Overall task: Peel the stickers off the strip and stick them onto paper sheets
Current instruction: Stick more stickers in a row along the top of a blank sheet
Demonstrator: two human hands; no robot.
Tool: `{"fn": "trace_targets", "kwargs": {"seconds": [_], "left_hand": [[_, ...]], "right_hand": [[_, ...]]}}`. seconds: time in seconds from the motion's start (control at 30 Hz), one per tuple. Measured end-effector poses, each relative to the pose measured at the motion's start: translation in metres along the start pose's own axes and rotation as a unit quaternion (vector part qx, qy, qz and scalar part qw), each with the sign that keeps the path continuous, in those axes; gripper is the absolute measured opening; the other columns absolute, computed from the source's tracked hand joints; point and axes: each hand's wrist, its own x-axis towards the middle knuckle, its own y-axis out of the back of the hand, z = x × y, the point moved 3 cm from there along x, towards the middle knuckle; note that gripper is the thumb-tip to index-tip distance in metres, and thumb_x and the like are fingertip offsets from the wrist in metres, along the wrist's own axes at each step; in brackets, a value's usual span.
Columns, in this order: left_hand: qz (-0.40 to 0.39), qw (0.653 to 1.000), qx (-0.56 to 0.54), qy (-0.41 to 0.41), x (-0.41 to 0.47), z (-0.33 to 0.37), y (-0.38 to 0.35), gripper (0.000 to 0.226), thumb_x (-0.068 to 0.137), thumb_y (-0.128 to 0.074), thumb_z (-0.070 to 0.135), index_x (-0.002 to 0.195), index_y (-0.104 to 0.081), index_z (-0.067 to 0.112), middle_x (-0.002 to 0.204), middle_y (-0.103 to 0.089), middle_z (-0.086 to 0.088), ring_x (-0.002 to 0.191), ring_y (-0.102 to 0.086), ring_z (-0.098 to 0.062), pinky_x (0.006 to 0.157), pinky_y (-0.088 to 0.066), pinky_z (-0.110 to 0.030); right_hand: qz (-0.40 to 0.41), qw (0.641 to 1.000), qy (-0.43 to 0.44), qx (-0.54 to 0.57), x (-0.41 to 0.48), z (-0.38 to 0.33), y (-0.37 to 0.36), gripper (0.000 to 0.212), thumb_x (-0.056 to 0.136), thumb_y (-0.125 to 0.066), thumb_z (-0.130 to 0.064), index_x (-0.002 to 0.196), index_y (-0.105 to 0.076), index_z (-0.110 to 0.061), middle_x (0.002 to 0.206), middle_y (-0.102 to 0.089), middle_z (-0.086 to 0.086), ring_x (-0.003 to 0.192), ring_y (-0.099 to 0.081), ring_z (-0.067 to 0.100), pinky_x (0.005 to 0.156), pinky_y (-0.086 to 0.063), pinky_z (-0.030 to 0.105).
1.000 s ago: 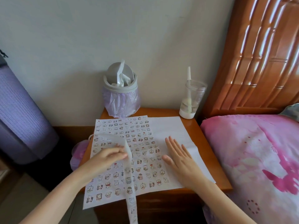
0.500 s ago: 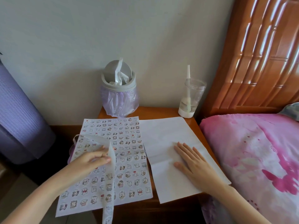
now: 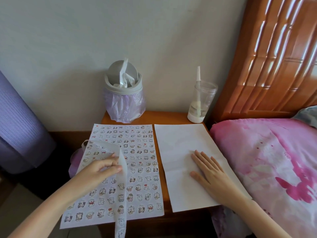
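A paper sheet covered with small cartoon stickers lies on the left half of the wooden bedside table, overhanging its left and front edges. A blank white paper sheet lies beside it on the right. My left hand pinches a translucent sticker strip that loops over the stickered sheet and hangs down past the table's front edge. My right hand rests flat, fingers straight, on the blank sheet.
A small grey bin with a purple liner stands at the table's back left, a clear cup with a straw at the back right. A pink bed cover and wooden headboard are on the right, a purple rolled mat on the left.
The two sheets overlapped; now they lie side by side. My left hand slid the stickered sheet and strip leftward, and my right hand slid the blank sheet to the right.
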Motion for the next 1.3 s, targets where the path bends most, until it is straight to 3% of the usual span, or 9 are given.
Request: {"fn": "trace_targets", "kwargs": {"seconds": [0.13, 0.23, 0.37, 0.47, 0.63, 0.73, 0.87, 1.0, 1.3], "left_hand": [[0.029, 0.998, -0.052, -0.003, -0.007, 0.006, 0.004, 0.024, 0.08, -0.06, 0.046, 0.095, -0.073, 0.032, 0.131, -0.049, 0.025, 0.127, -0.037, 0.004, 0.108, -0.022, -0.025], [0.003, 0.995, -0.101, -0.006, -0.019, 0.016, 0.008, 0.047, 0.065, -0.062, 0.065, 0.101, -0.071, 0.036, 0.119, -0.063, 0.021, 0.119, -0.051, -0.001, 0.107, -0.031, -0.034], [-0.028, 0.967, -0.254, -0.02, -0.041, 0.04, 0.009, 0.033, 0.074, -0.072, 0.032, 0.096, -0.074, 0.009, 0.112, -0.07, -0.003, 0.107, -0.065, -0.018, 0.088, -0.055, -0.032], [-0.034, 0.953, -0.302, -0.009, -0.055, 0.051, 0.004, 0.054, 0.06, -0.08, 0.042, 0.094, -0.07, 0.001, 0.107, -0.072, -0.012, 0.098, -0.068, -0.029, 0.077, -0.059, -0.042], [0.051, 0.951, -0.306, -0.004, -0.059, 0.067, -0.01, 0.034, 0.076, -0.056, 0.028, 0.097, -0.069, 0.004, 0.098, -0.074, -0.008, 0.092, -0.071, -0.023, 0.083, -0.052, -0.048], [0.059, 0.955, -0.29, -0.008, -0.055, 0.074, -0.015, 0.035, 0.078, -0.055, 0.03, 0.099, -0.067, 0.005, 0.096, -0.075, -0.005, 0.091, -0.071, -0.022, 0.081, -0.053, -0.046], [0.077, 0.964, -0.252, -0.025, -0.041, 0.084, -0.013, 0.034, 0.077, -0.058, 0.036, 0.099, -0.069, 0.012, 0.097, -0.074, -0.006, 0.093, -0.069, -0.024, 0.076, -0.056, -0.039], [0.064, 0.95, -0.302, -0.049, -0.02, 0.112, 0.002, 0.035, 0.09, -0.049, 0.036, 0.094, -0.067, 0.007, 0.09, -0.073, -0.013, 0.074, -0.07, -0.02, 0.057, -0.057, -0.028], [0.159, 0.97, -0.154, -0.102, 0.037, 0.113, 0.012, 0.014, 0.086, -0.063, 0.024, 0.096, -0.07, 0.017, 0.086, -0.074, 0.001, 0.076, -0.071, -0.005, 0.069, -0.057, -0.021]], "right_hand": [[0.018, 1.0, 0.007, 0.022, -0.001, -0.003, 0.008, 0.09, 0.065, 0.015, -0.085, 0.142, 0.014, -0.039, 0.151, 0.023, -0.019, 0.134, 0.031, -0.007, 0.109, 0.024, 0.018], [0.065, 0.991, 0.012, 0.113, -0.004, -0.026, 0.022, 0.087, 0.067, 0.004, -0.087, 0.143, -0.004, -0.046, 0.152, 0.015, -0.026, 0.136, 0.023, -0.01, 0.114, 0.012, 0.021], [0.058, 0.96, 0.045, 0.271, -0.023, -0.088, 0.049, 0.053, 0.086, -0.021, -0.071, 0.128, -0.043, -0.049, 0.139, -0.032, -0.035, 0.13, -0.022, -0.019, 0.109, -0.022, 0.013], [-0.063, 0.891, 0.077, 0.443, -0.041, -0.13, 0.059, 0.048, 0.089, -0.031, -0.055, 0.12, -0.061, -0.033, 0.117, -0.063, -0.02, 0.109, -0.054, -0.01, 0.091, -0.04, 0.006], [-0.142, 0.803, 0.117, 0.567, -0.051, -0.16, 0.058, 0.024, 0.092, -0.059, -0.028, 0.105, -0.068, -0.01, 0.101, -0.072, 0.008, 0.095, -0.068, 0.024, 0.093, -0.052, 0.032], [-0.105, 0.781, 0.11, 0.606, -0.049, -0.158, 0.06, 0.013, 0.082, -0.07, -0.009, 0.094, -0.069, -0.004, 0.095, -0.071, 0.017, 0.087, -0.068, 0.025, 0.088, -0.054, 0.033], [-0.06, 0.754, 0.087, 0.649, -0.041, -0.155, 0.068, 0.009, 0.081, -0.068, -0.011, 0.084, -0.066, -0.003, 0.085, -0.072, 0.013, 0.077, -0.068, 0.021, 0.069, -0.056, 0.025], [-0.003, 0.76, 0.066, 0.646, -0.015, -0.147, 0.091, 0.012, 0.082, -0.067, -0.011, 0.083, -0.064, 0.0, 0.08, -0.071, 0.015, 0.065, -0.066, 0.02, 0.053, -0.055, 0.025], [0.065, 0.869, 0.043, 0.489, 0.055, -0.127, 0.1, 0.016, 0.082, -0.07, -0.023, 0.09, -0.068, -0.009, 0.08, -0.072, 0.0, 0.067, -0.068, 0.015, 0.06, -0.06, 0.033]]}}
